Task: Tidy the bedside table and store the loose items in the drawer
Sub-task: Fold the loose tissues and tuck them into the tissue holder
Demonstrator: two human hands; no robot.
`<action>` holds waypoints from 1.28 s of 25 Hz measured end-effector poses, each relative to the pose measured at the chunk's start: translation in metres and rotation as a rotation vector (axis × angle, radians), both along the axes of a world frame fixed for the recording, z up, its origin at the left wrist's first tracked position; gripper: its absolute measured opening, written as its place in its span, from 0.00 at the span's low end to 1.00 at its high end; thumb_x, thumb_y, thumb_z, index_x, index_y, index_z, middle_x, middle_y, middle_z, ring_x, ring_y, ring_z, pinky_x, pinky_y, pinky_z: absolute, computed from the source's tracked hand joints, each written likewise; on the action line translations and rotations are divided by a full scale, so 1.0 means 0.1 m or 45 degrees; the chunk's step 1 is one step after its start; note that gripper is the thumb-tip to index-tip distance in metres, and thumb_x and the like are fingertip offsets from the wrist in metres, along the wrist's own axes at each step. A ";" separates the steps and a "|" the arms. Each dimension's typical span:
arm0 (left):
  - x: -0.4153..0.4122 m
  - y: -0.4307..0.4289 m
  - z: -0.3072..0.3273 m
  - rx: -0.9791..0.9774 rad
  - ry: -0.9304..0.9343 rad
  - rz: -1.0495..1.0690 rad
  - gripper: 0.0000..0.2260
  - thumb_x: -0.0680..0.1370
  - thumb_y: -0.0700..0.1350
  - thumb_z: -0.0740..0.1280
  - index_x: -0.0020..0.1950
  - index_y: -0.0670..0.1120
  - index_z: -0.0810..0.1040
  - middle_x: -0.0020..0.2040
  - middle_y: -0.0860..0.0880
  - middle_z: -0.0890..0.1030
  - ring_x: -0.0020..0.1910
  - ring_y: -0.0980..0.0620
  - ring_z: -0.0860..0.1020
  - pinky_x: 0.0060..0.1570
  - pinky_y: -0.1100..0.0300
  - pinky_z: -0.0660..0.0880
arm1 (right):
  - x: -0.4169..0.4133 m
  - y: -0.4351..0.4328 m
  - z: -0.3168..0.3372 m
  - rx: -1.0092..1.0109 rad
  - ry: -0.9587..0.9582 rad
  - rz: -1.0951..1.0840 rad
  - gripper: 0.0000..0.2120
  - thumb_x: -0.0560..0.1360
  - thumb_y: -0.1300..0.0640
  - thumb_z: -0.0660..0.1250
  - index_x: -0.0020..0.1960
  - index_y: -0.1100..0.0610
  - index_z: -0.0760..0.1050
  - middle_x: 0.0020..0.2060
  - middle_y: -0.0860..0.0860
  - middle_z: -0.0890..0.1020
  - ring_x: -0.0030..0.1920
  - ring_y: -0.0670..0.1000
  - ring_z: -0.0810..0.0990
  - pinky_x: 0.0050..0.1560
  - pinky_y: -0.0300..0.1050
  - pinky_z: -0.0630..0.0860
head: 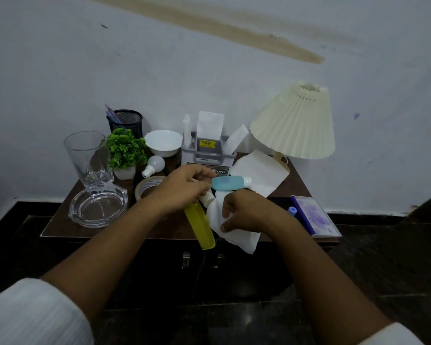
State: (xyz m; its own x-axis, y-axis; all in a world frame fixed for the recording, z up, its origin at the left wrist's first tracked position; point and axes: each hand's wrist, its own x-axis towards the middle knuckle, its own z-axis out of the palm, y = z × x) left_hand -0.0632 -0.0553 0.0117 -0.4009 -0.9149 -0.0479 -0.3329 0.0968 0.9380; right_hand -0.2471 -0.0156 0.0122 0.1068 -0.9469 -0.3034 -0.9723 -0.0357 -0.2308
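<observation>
Yellow bottle [201, 226] is gripped by the left hand [182, 191] over the worktop [295, 184]; the right hand [249, 212] pinches a white tissue [234, 236] near a teal bottle [228, 183].

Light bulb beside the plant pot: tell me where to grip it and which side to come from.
Take the light bulb by its round white globe, probably from above, pinching across its widest part. It lies on its side with the narrow cap pointing toward the tape roll. The plant pot and the bowl crowd its sides, leaving the top free.
</observation>
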 end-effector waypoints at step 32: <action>0.11 -0.06 0.16 -0.134 0.752 0.340 0.28 0.76 0.33 0.71 0.74 0.50 0.70 0.50 0.47 0.87 0.51 0.50 0.85 0.45 0.61 0.82 | -0.05 0.03 0.40 -0.458 -1.812 -0.585 0.28 0.77 0.62 0.72 0.74 0.49 0.69 0.52 0.53 0.85 0.53 0.54 0.86 0.50 0.59 0.84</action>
